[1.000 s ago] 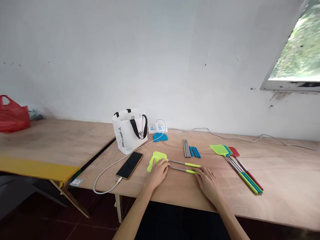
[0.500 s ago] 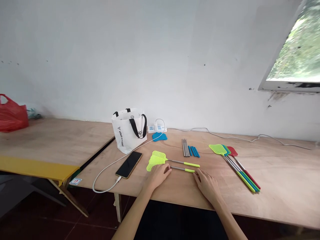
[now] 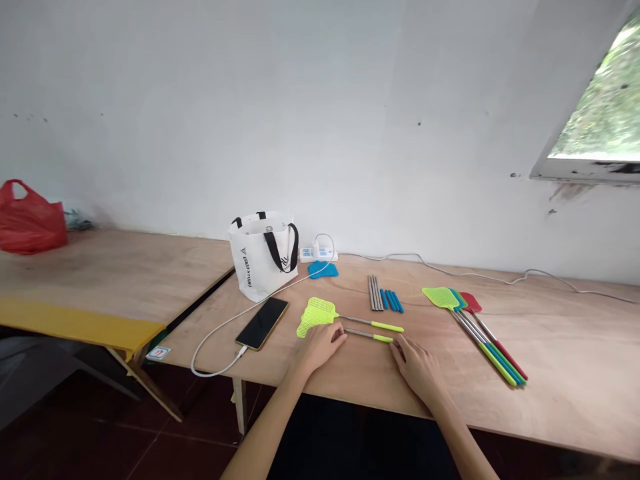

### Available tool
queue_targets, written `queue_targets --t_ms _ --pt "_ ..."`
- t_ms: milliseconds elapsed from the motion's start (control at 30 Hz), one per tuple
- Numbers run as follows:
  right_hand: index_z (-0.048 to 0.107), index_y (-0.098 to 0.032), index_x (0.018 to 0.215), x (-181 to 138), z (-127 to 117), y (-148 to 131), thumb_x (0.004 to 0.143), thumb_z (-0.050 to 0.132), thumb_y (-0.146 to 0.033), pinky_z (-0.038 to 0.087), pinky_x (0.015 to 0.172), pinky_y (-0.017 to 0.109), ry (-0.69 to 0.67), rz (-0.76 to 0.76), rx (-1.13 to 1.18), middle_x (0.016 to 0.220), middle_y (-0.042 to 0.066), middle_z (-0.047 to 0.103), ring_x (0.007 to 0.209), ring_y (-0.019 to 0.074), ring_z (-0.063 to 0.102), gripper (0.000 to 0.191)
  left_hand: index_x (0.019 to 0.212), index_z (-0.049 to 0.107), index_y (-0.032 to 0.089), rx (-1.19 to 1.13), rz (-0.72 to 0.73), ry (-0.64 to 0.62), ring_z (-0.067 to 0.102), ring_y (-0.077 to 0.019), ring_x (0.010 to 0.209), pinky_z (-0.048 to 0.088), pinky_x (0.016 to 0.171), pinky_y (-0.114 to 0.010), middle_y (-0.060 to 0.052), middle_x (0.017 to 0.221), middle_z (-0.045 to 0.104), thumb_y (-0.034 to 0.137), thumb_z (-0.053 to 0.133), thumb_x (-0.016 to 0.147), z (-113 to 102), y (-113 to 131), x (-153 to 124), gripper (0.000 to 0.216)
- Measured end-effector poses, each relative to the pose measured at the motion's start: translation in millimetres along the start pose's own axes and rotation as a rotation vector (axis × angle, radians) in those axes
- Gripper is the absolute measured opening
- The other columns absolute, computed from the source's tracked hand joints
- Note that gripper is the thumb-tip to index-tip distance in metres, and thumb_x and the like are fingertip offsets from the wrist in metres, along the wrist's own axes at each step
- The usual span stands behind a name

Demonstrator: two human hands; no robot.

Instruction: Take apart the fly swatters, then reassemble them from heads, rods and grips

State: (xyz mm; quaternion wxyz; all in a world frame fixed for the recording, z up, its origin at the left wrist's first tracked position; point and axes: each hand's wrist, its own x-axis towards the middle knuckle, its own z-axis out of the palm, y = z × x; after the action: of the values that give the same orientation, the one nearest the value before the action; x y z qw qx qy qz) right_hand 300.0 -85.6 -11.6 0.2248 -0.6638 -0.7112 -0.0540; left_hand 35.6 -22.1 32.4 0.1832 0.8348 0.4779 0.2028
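Observation:
Two yellow-green fly swatters lie on the wooden table in front of me, their mesh heads overlapping at the left. My left hand [image 3: 323,343] is closed over the neck of the nearer fly swatter [image 3: 363,333], hiding part of its head. At the other end, my right hand [image 3: 416,365] has its fingertips closed at the tip of the same swatter's handle. Just beyond lies the farther fly swatter [image 3: 387,327], which neither hand grips. Behind the swatters are several metal tubes [image 3: 375,293] beside several short blue handles [image 3: 392,300].
Several fly swatters [image 3: 487,343] in green, blue and red lie fanned together at the right. A phone [image 3: 263,323] on a white cable, a white bag [image 3: 257,267], blue swatter heads [image 3: 323,269] and a power strip [image 3: 319,254] occupy the left and back.
The whole view has shifted slightly, so things appear a little farther right. Both hands stay in place at the nearer fly swatter.

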Motion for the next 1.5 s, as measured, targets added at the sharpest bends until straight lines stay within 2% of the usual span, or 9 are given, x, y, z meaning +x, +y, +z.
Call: queue_targets --t_ms 300,633,933,1500 --pt "0.054 -0.025 0.090 0.1 1.3 1.6 0.104 0.032 -0.036 0.042 0.067 0.029 0.001 -0.012 0.000 0.094 0.004 0.073 0.087 0.0223 0.071 0.028 0.092 0.064 0.022 -0.006 -0.001 0.001 0.066 -0.0208 0.081 0.036 0.066 -0.028 -0.001 0.086 0.072 0.036 0.054 0.098 2.1 -1.5 0.6 0.018" --pt "0.055 -0.025 0.091 0.2 -0.2 0.2 0.104 0.034 -0.035 0.040 0.065 0.029 -0.002 -0.002 0.000 0.093 0.003 0.074 0.085 0.0219 0.071 0.026 0.082 0.061 0.021 0.008 0.017 0.018 0.064 -0.0194 0.077 0.033 0.063 -0.028 -0.001 0.083 0.071 0.035 0.056 0.097 4.5 -4.2 0.8 0.021" --pt "0.056 -0.026 0.094 -0.1 -0.1 0.1 0.104 0.034 -0.036 0.041 0.065 0.029 0.005 0.000 -0.007 0.095 0.004 0.074 0.085 0.0218 0.071 0.027 0.072 0.057 0.020 0.046 0.041 0.043 0.062 -0.0199 0.073 0.028 0.061 -0.030 -0.003 0.078 0.068 0.039 0.046 0.103 5.7 -4.4 0.8 0.037" --pt "0.056 -0.025 0.095 0.2 0.7 -0.1 0.105 0.035 -0.034 0.040 0.066 0.028 -0.001 0.004 -0.024 0.096 0.003 0.074 0.087 0.0221 0.071 0.025 0.072 0.056 0.020 0.056 0.044 0.052 0.060 -0.0195 0.072 0.028 0.061 -0.029 -0.002 0.077 0.068 0.039 0.048 0.102 6.7 -4.0 0.8 0.037"
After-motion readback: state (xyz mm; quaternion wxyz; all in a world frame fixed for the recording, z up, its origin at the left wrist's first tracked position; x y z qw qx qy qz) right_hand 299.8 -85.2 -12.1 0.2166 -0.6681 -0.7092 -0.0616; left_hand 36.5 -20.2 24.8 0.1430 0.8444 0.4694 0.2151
